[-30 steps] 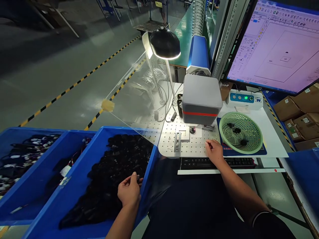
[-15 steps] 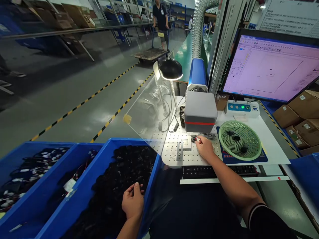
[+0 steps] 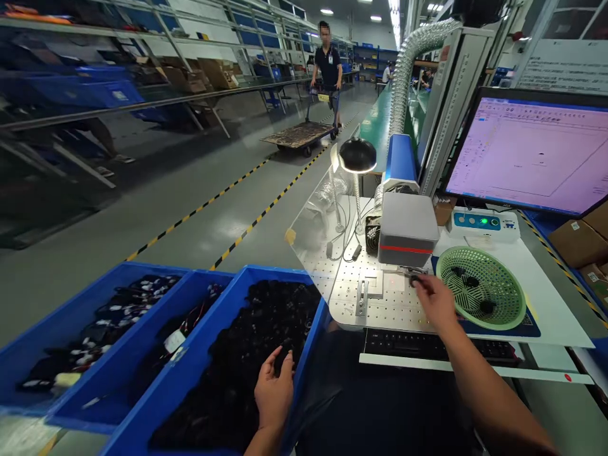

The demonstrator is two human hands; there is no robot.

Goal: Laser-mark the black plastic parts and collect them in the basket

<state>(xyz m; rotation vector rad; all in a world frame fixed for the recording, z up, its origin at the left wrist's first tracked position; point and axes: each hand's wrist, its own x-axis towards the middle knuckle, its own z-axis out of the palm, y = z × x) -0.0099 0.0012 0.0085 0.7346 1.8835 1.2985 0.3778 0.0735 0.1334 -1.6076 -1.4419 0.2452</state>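
Observation:
My right hand [image 3: 436,303] is closed in a pinch on a small black round part [image 3: 415,280], just above the perforated metal plate [image 3: 394,303]. Directly behind it stands the grey box-shaped machine head [image 3: 408,221] with a red stripe. A metal bracket [image 3: 361,297] is fixed to the plate's left side. Over the blue bin [image 3: 304,273] heaped with black parts [image 3: 247,361], my left hand [image 3: 275,389] pinches a small black piece [image 3: 285,348]; its exact kind is too dark to tell. A green plastic basket [image 3: 515,278] holding a few black parts is right of my right hand.
A keyboard [image 3: 403,342] lies below the plate's front edge. The lit lamp [image 3: 358,155] and a clear panel [image 3: 308,228] stand at the left. The monitor [image 3: 527,155] is at the right. A person [image 3: 327,66] pushes a flat cart [image 3: 299,136] along the aisle.
My right hand has moved right, away from below the machine head, carrying the black part. My left hand has lifted a black piece into clearer view. The camera has tilted up; the cart is nearer.

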